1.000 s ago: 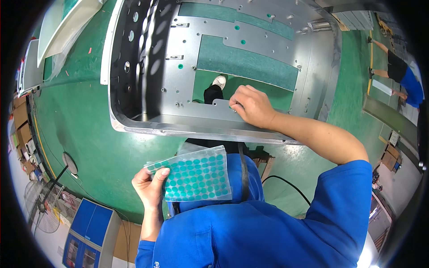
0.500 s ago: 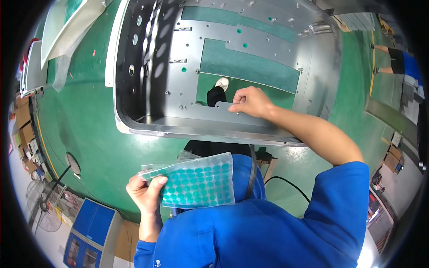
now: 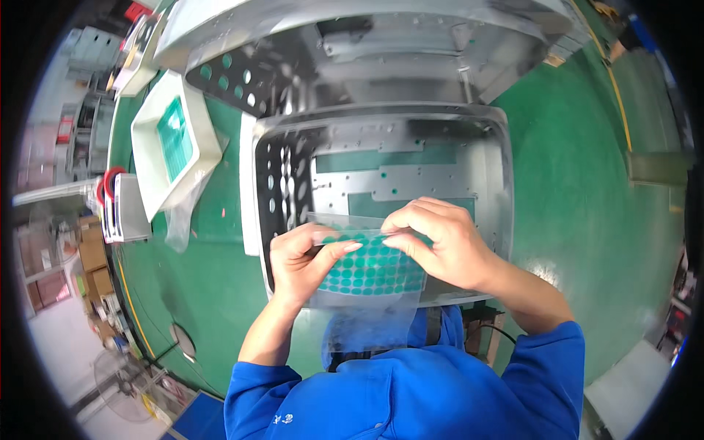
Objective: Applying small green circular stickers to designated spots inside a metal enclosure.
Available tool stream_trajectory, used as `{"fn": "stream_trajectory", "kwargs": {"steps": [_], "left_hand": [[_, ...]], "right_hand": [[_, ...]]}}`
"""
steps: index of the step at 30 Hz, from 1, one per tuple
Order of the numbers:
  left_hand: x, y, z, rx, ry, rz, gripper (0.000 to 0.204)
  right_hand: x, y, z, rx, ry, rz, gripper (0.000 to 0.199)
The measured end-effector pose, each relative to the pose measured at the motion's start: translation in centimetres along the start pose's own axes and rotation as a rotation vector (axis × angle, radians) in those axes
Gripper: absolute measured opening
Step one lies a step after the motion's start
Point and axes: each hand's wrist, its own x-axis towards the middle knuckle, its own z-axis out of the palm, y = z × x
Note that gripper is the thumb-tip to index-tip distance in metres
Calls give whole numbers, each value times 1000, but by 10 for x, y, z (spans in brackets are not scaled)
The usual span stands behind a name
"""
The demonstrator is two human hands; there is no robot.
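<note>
Between my two hands is a sheet of round green stickers (image 3: 370,273), set in rows on a clear backing. My left hand (image 3: 299,262) pinches its upper left part, thumb on top. At the upper right edge, my right hand (image 3: 440,242) is closed with thumb and fingertips together on the sheet. Clear film (image 3: 367,323) hangs below the dots. Behind the hands stands an open metal housing (image 3: 493,220) with cut-outs and small holes in its floor. A few of those holes show green dots (image 3: 383,175).
A second metal housing (image 3: 396,66) stands beyond the first. To the left are a white bin (image 3: 150,158) with green material inside and a plastic bag (image 3: 180,224). A fan (image 3: 121,381) is at lower left. At far upper right, part of another person (image 3: 634,37) shows.
My right hand has left the housing's floor and come to the sticker sheet. My left hand has raised the sheet in front of the housing. The view has shifted, showing the second housing.
</note>
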Motion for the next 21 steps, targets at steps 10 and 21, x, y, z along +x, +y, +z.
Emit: {"fn": "stream_trajectory", "kwargs": {"steps": [10, 21], "left_hand": [[75, -25, 35, 53, -332, 241, 9], [108, -52, 38, 23, -643, 36, 8]], "right_hand": [[-4, 30, -2, 433, 408, 303, 13], [1, 38, 56, -30, 947, 391, 7]]}}
